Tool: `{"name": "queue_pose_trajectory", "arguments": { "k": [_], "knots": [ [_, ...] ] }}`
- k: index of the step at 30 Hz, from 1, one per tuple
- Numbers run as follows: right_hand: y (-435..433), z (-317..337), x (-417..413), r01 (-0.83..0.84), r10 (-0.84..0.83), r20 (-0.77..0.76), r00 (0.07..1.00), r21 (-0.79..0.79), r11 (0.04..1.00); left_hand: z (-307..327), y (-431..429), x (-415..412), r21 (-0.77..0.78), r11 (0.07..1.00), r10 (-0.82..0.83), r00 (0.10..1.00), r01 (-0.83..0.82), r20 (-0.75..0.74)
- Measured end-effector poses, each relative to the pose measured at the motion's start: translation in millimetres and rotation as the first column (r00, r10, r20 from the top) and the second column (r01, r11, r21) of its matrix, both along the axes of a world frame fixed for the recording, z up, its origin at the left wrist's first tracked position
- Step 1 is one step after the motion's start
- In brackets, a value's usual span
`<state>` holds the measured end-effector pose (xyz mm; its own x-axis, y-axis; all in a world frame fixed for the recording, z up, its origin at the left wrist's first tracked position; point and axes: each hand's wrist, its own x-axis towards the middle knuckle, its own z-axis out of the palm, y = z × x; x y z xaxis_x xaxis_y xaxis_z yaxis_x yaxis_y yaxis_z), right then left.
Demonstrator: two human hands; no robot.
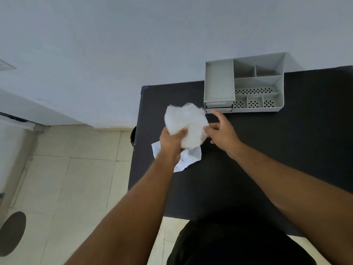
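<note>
Your left hand [172, 139] gripped the crumpled sheet [186, 121]; right hand [222, 133] pinched its edge. Probably unfolding: next, pull apart gently.

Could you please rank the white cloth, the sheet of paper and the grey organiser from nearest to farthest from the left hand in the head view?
1. White cloth: gripped in the left hand itself.
2. Sheet of paper: flat on the table, just beneath that hand.
3. Grey organiser: at the table's far edge, off to the right.
</note>
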<state>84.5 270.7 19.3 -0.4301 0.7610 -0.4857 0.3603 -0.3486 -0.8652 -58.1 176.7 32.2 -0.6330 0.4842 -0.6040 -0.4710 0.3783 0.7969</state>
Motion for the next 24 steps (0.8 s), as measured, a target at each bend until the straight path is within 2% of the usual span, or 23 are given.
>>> {"name": "queue_pose_trajectory", "arguments": {
  "k": [6,13,19,24],
  "knots": [
    [32,7,-12,0.208,-0.201,0.054,0.978,-0.232,0.950,7,14,-22,-0.046,0.996,0.077,0.993,-0.081,-0.085],
    [59,9,-25,0.437,-0.493,0.023,0.870,-0.501,0.747,6,33,-31,-0.096,0.993,0.055,0.996,-0.063,-0.075],
    [57,5,-37,0.487,-0.596,0.011,0.803,-0.588,0.646,0,38,-36,-0.118,0.992,0.033,0.999,-0.038,-0.039],
    [41,1,-33,0.483,-0.586,0.028,0.810,-0.599,0.639,-4,42,-35,-0.136,0.990,0.021,1.000,-0.024,-0.023]
  ]
}}
